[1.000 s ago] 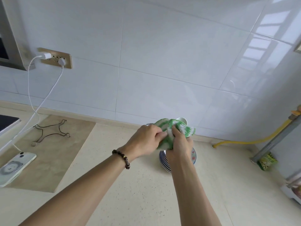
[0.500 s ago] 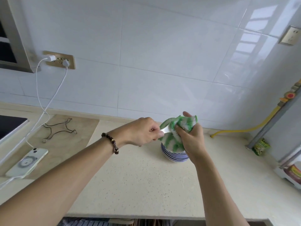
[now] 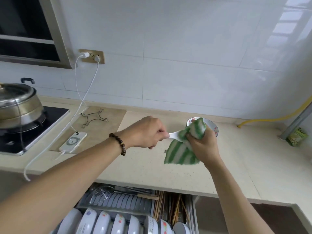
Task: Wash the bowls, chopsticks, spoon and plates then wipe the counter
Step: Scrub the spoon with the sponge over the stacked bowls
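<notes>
My left hand (image 3: 148,131) grips the handle of a white spoon (image 3: 173,135). The spoon's bowl end is wrapped inside a green and white striped cloth (image 3: 182,153), which my right hand (image 3: 203,146) squeezes around it. The cloth's loose end hangs down over the beige counter (image 3: 135,166). Behind my right hand a patterned bowl (image 3: 214,128) stands on the counter, partly hidden by the cloth. An open drawer rack (image 3: 128,217) below the counter edge holds several white bowls and plates on edge, with chopsticks (image 3: 168,208) beside them.
At the left a steel pot (image 3: 18,103) sits on a black stove (image 3: 33,130). A phone (image 3: 73,141) on a white charging cable lies on a tan mat with a wire trivet (image 3: 93,117). A yellow hose (image 3: 273,117) and a green packet (image 3: 297,136) are at the right.
The view has tilted down and back, so the pot, stove and open drawer rack appear. My hands have pulled apart a little, showing more of the spoon handle, and the cloth hangs lower.
</notes>
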The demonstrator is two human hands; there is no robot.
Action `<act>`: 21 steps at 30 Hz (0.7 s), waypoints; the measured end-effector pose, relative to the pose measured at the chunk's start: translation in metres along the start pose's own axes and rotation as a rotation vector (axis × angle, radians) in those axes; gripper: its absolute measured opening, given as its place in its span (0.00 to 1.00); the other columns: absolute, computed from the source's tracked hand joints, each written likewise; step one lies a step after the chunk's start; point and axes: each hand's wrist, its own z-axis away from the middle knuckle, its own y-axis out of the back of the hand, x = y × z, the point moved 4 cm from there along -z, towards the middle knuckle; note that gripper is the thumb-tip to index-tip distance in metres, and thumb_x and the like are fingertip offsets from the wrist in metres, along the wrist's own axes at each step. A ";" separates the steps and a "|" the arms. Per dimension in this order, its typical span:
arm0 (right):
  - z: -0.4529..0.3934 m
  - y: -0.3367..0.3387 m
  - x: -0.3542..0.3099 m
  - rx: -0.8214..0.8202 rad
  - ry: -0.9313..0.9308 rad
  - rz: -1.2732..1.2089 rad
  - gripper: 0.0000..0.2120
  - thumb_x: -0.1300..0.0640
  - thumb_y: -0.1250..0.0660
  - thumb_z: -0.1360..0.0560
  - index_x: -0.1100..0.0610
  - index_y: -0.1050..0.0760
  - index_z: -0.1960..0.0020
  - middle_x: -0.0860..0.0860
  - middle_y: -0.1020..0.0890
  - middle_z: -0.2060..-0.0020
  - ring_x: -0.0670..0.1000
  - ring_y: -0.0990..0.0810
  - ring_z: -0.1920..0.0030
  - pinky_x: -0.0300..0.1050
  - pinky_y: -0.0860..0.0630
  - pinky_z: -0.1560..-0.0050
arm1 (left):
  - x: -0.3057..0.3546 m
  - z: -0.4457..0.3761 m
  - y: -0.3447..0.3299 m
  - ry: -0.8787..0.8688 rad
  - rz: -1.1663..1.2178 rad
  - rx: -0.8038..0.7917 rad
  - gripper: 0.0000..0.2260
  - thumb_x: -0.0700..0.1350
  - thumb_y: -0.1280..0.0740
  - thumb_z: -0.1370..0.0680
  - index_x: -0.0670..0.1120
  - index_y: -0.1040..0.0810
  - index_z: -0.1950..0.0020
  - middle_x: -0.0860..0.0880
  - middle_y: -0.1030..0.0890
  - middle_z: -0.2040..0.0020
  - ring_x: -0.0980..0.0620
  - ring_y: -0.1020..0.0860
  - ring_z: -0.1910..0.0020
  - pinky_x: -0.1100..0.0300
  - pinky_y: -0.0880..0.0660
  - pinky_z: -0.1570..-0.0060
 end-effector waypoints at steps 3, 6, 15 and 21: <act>0.021 -0.027 0.002 0.045 -0.094 -0.181 0.04 0.66 0.33 0.23 0.59 0.21 0.53 0.48 0.17 0.59 0.51 0.18 0.54 0.45 0.21 0.54 | -0.014 0.023 -0.016 0.120 0.196 0.059 0.17 0.45 0.37 0.17 0.37 0.23 0.61 0.44 0.20 0.72 0.54 0.20 0.76 0.60 0.24 0.67; 0.042 -0.050 -0.012 -0.190 0.012 -0.081 0.12 0.65 0.27 0.25 0.48 0.22 0.56 0.39 0.17 0.59 0.40 0.18 0.55 0.33 0.22 0.53 | -0.033 0.043 -0.017 0.120 0.169 -0.039 0.15 0.47 0.35 0.17 0.42 0.22 0.62 0.48 0.25 0.73 0.54 0.24 0.78 0.62 0.28 0.71; 0.084 -0.135 -0.024 0.029 -0.110 -0.123 0.09 0.68 0.33 0.23 0.56 0.22 0.56 0.44 0.19 0.58 0.40 0.20 0.58 0.32 0.24 0.57 | -0.113 0.113 -0.017 0.150 0.336 0.051 0.16 0.48 0.36 0.17 0.44 0.20 0.62 0.51 0.25 0.75 0.55 0.23 0.77 0.63 0.28 0.69; 0.134 -0.233 -0.009 -0.278 -0.133 -0.019 0.10 0.61 0.29 0.23 0.48 0.25 0.50 0.33 0.27 0.39 0.46 0.25 0.34 0.45 0.25 0.37 | -0.198 0.159 -0.036 0.158 0.311 -0.104 0.16 0.48 0.34 0.18 0.42 0.18 0.62 0.54 0.27 0.75 0.52 0.30 0.72 0.56 0.30 0.67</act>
